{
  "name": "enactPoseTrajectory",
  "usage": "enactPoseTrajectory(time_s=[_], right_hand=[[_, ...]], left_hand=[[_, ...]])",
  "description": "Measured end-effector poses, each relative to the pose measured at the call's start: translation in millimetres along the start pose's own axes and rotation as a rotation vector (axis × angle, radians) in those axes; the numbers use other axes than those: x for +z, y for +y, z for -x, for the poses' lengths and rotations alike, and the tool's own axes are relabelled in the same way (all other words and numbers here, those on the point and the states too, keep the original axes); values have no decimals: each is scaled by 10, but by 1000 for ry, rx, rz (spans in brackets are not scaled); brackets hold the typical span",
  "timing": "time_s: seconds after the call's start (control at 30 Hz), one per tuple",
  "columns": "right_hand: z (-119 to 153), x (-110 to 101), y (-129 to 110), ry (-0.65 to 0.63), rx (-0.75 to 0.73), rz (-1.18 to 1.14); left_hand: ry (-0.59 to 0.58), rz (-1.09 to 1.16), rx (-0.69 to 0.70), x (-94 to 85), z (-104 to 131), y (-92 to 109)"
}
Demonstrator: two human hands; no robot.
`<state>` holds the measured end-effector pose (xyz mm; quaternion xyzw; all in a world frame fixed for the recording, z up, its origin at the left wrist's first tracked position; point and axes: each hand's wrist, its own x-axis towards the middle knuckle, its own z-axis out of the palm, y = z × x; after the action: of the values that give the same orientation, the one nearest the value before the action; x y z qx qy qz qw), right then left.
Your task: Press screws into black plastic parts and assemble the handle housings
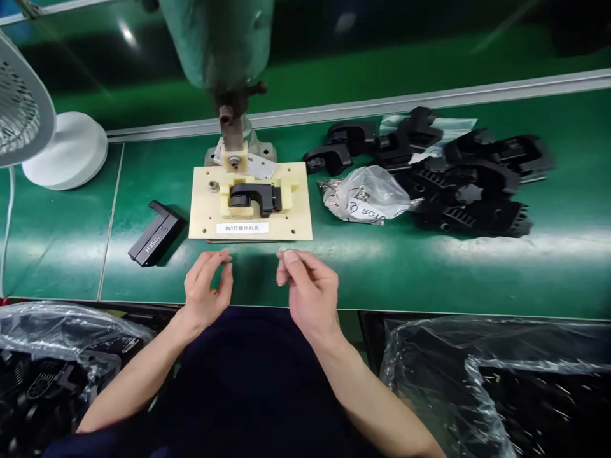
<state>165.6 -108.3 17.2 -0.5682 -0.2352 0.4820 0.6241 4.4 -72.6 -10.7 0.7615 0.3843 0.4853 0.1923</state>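
Note:
A cream fixture plate (200, 203) with a white label lies on the green bench, and a curved black part (260, 194) sits in its raised holder. Just below the plate's left half is my left hand (207, 283), its thumb and index finger apart with nothing visible between them. My right hand (312, 289) is near the plate's lower right corner, thumb pressed to the fingers on something tiny I cannot make out. Above the fixture hangs the metal tip of a green press (233, 130). A black BOSCH-marked part (157, 236) lies left of the plate.
Right of the plate lie a clear bag of small metal pieces (365, 196) and a pile of black parts (472, 184). A white fan base (67, 149) stands at the back left. Plastic-lined bins (429, 375) of black parts flank my body below the bench edge.

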Motion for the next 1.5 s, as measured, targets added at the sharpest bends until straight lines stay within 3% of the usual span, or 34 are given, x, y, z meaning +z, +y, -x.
enactPoseTrajectory(time_s=[0.07, 0.17, 0.33, 0.43, 0.6, 0.7, 0.9, 1.07, 1.2, 1.3, 1.37, 1.5], right_hand=[[13, -107, 132, -11, -141, 241], [21, -198, 336, -151, -299, 527], [-11, -108, 561, -276, -684, 828], [-50, -37, 598, -321, -802, 918], [-33, 82, 638, -326, -827, 935], [35, 309, 698, -423, -797, 940], [68, 984, 727, -718, -615, 1183], [26, 1300, 589, -843, -419, 1389], [19, 1358, 511, -899, -362, 1405], [27, 1298, 548, -879, -414, 1401], [51, 1206, 627, -869, -512, 1374], [148, 990, 814, -849, -875, 1286]], left_hand=[[9, -13, -81, -81, 141, -149], [43, -9, -193, -136, 294, -288], [109, 66, -313, -153, 276, -335], [175, 65, -301, -294, 242, -327], [329, -43, -275, -702, 437, -322], [382, -107, -329, -842, 608, -315], [410, -158, -405, -838, 783, -249], [400, -147, -438, -813, 800, -224], [388, -121, -437, -789, 757, -237], [375, -112, -432, -779, 739, -252], [369, -121, -436, -783, 752, -259], [365, -155, -463, -801, 808, -264]])
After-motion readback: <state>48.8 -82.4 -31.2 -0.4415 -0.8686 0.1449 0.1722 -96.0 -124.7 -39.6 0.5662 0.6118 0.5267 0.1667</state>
